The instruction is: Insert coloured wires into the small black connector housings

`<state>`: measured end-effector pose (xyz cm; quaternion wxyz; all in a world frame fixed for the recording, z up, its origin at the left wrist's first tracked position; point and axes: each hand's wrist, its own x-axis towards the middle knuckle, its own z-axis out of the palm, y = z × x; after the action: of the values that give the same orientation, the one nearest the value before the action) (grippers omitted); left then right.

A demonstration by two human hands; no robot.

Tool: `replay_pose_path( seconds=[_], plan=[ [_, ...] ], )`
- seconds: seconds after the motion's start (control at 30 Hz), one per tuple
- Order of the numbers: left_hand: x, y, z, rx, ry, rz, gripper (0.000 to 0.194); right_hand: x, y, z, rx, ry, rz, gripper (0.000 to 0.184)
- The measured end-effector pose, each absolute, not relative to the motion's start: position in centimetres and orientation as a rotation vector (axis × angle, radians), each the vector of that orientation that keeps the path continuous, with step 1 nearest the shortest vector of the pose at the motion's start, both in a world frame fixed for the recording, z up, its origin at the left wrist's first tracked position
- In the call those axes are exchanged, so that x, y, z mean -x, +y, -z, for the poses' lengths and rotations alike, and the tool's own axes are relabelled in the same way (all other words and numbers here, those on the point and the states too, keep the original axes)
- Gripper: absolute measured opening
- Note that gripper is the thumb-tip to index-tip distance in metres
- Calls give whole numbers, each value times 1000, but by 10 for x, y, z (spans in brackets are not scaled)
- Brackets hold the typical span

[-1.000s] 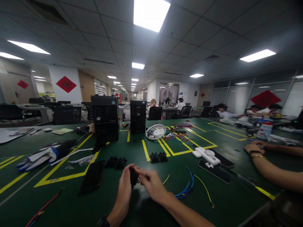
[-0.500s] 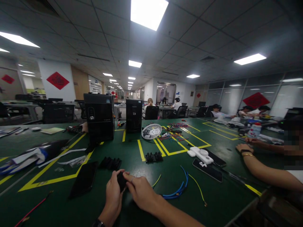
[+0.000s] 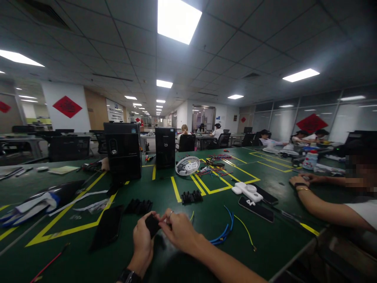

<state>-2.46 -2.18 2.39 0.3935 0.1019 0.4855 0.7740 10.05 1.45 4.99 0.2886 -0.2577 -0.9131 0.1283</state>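
Note:
Low over the green table, my left hand [image 3: 143, 236] is closed around a small black block-like part [image 3: 152, 225]. At the block's right edge my right hand [image 3: 180, 232] pinches with thumb and forefinger. What lies between those right fingertips is too small or hidden to make out. Just beyond the hands sit two black ribbed parts, one at the left [image 3: 139, 206] and one at the right [image 3: 191, 197]. Blue wires [image 3: 222, 236] and a yellow-green wire [image 3: 247, 232] lie to the right of my right hand.
Left of my hands lies a dark flat panel [image 3: 106, 227]. Two black computer-tower-like boxes [image 3: 123, 151] stand farther back, near a white basket [image 3: 187, 166] and bundled coloured wires [image 3: 219, 171]. A white device [image 3: 249, 192] and phone [image 3: 255, 209] lie right, near another person's arm [image 3: 318, 206].
My right fingers have shifted slightly right, towards the block's edge, and more of the block shows. The view has turned slightly. My left hand still holds the block.

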Motion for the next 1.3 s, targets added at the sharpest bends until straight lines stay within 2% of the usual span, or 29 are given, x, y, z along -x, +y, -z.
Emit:
replay_pose_path(
  seconds=[0.13, 0.33, 0.47, 0.57, 0.7, 0.9, 1.13, 1.3],
  plan=[
    [26, -17, -21, -252, 1193, -1989, 21, -107, 17, -59, 623, -2538, -205, 22],
    [20, -13, -18, -246, 1034, -2065, 20, -110, 11, -53, 686, -2464, -251, 29],
    [20, -12, -22, -214, 960, -2136, 21, -106, 15, -83, 664, -2651, 57, 36],
    [30, -8, -29, -119, 767, -2216, 20, -92, 15, -88, 648, -2746, 211, 37],
    [45, -6, -32, -55, 731, -2283, 20, -71, 12, -84, 660, -2735, 214, 37],
    [60, -4, -35, -80, 710, -2317, 20, -53, 17, -117, 625, -2733, 292, 38],
    [107, -17, -54, -2, 641, -2348, 18, -60, 10, -93, 719, -2754, 163, 27],
    [52, -14, -34, -151, 759, -2125, 14, -29, -4, -151, 660, -2487, 206, 31]
  ],
)
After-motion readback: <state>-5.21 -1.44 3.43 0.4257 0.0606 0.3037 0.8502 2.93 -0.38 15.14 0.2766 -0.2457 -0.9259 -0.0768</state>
